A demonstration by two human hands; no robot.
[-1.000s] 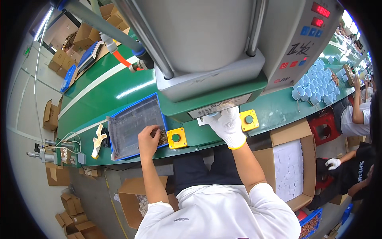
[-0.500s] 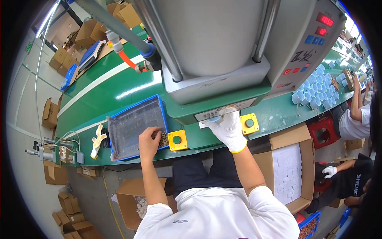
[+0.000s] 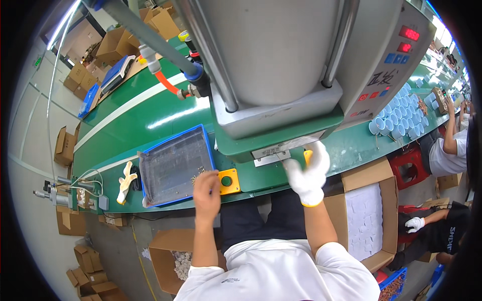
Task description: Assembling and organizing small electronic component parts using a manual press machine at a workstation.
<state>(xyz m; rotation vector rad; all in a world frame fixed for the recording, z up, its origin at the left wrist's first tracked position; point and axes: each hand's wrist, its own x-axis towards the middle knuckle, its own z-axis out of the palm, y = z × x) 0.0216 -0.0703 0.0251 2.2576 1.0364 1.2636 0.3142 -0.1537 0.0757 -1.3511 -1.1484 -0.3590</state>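
Observation:
My bare left hand is smeared by motion over the near right edge of a blue tray, beside a yellow box with a green button. Whether its fingers hold anything cannot be made out. Small brass-coloured parts lie in the tray next to it. My right hand, in a white glove, is at the right front of a press. Its thumb and fingers are apart, with a second yellow box showing between them. A metal plate sits under the press head.
A pale glove lies left of the tray. Light-blue cups crowd the bench at right. Open cartons stand below the bench: one with white pieces, another with white sheets. Co-workers sit at right.
My left hand has lifted from the brass parts and moved right toward the button box. My right hand has drawn back from under the press; the light-blue cup by its fingers is no longer visible.

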